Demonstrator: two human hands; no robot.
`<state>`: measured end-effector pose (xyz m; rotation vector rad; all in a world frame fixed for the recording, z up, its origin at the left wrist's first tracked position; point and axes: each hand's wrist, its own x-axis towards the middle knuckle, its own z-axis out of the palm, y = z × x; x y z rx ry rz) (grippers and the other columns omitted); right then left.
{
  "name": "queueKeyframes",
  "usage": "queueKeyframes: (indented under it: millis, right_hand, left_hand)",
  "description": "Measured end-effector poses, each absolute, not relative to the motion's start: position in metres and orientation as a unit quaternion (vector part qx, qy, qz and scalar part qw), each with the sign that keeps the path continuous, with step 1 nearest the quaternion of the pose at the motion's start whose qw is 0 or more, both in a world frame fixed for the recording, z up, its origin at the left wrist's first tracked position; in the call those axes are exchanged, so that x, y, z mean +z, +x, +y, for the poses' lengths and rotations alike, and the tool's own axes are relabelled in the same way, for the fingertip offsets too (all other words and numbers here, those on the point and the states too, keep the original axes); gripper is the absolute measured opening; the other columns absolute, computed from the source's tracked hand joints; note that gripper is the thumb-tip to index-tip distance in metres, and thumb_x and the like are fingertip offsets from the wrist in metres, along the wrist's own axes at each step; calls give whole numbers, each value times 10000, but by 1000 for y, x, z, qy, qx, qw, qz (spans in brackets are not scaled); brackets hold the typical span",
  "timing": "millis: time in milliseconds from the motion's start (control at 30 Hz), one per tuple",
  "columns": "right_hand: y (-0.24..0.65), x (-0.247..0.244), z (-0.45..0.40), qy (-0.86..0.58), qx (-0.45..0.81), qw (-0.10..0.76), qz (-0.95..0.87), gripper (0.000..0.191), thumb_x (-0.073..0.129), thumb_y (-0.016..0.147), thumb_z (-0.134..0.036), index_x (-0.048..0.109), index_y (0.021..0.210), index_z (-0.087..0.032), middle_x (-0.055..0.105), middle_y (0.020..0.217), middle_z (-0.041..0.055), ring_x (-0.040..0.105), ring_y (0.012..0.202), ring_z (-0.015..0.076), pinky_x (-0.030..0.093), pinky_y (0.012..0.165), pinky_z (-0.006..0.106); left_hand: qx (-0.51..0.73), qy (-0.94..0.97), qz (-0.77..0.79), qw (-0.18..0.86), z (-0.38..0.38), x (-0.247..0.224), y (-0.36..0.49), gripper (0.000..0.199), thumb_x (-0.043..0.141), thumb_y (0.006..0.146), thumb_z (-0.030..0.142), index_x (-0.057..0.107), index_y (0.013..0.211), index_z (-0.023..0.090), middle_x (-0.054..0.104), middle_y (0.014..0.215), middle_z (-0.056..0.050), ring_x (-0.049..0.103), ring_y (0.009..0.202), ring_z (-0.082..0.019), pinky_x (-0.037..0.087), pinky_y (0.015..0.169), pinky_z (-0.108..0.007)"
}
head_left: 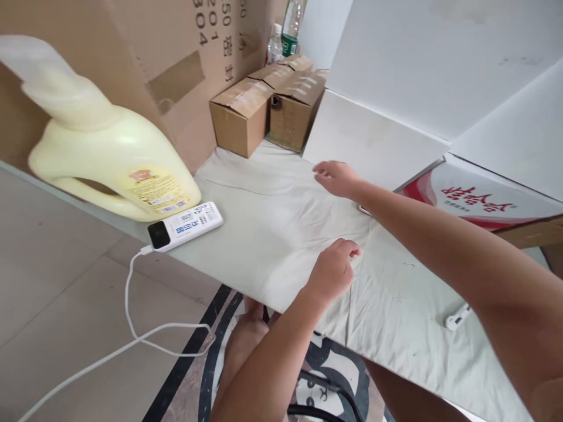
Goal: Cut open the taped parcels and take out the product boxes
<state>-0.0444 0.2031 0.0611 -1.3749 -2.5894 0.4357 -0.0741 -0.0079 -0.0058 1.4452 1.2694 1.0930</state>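
My left hand (332,271) is just above the pale cloth (281,217) on the table, near its front edge. Its fingers are curled inward, and whatever they may hold is hidden. Farther back, my right hand (338,179) hovers over the cloth beside a white panel, its fingers loosely bent and a little apart, with nothing visible in them. The edge of a thin object (363,210) shows beneath my right forearm. The hands do not touch each other.
At the left stand a yellow jug (109,152) and a white power bank (187,226) with a cable. Small cartons (241,117) and plastic bottles (291,29) are at the back. White panels (378,135) rise behind, and a small white device (457,317) lies at the right.
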Motion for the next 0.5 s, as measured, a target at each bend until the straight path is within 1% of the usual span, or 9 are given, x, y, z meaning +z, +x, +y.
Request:
queueKeyframes:
  millis: [33,67,100,167,267,367,433,500]
  right_hand:
    - [-84,61,205,-432,142,86,-886,353,597,935,-298,732,1254,-232,725,1269,96,686,1186,280,542,1101,466]
    - [-122,63,207,-394,110,85,-908,441,583,936,-291,682,1361,-229,670,1377,112,632,1296,312,519,1139,509]
    - [-157,66,208,-369,85,87,-921,518,571,938,-286,621,1451,-229,615,1457,124,578,1372,341,496,1163,555]
    - [-215,73,211,-355,51,96,-929,615,559,937,-281,522,1551,-243,515,1568,141,487,1460,390,463,1180,621]
    - [-268,79,213,-389,32,84,-917,632,560,949,-325,488,1573,-254,430,1636,171,398,1516,436,414,1189,677]
    - [-290,76,212,-405,10,63,-912,670,566,958,-395,454,1582,-176,386,1656,228,346,1546,469,353,1190,729]
    - [-296,72,212,-405,-7,67,-912,685,555,961,-384,431,1578,-115,367,1663,260,337,1554,472,341,1188,729]
    - [-296,68,213,-413,-14,71,-908,654,536,962,-343,444,1548,-68,391,1639,283,367,1542,467,351,1182,714]
  left_hand:
    - [448,577,512,451,-8,-5,-81,378,374,778,-58,613,898,209,699,1027,-54,671,981,-179,525,892,-287]
    - [456,570,509,456,-8,-5,-87,371,370,759,-71,597,846,209,693,994,-46,666,957,-172,520,880,-279]
    - [465,561,506,462,-8,-4,-93,358,370,744,-79,575,799,209,679,937,-33,652,905,-163,511,848,-270]
    - [484,535,498,482,-9,-2,-102,321,376,719,-84,506,710,210,614,785,2,591,771,-141,468,749,-253]
    - [502,500,486,512,-10,1,-113,301,405,718,-65,349,618,213,429,617,45,413,611,-111,325,604,-261]
    - [518,481,501,499,-10,-1,-116,371,433,660,-64,195,612,217,231,567,56,210,580,-107,178,568,-304]
    - [526,475,516,481,-9,-4,-116,414,440,633,-64,137,631,219,147,577,53,153,592,-113,154,574,-320]
    - [540,471,520,465,-9,-6,-114,415,442,643,-52,131,638,222,147,584,49,183,585,-115,191,578,-317]
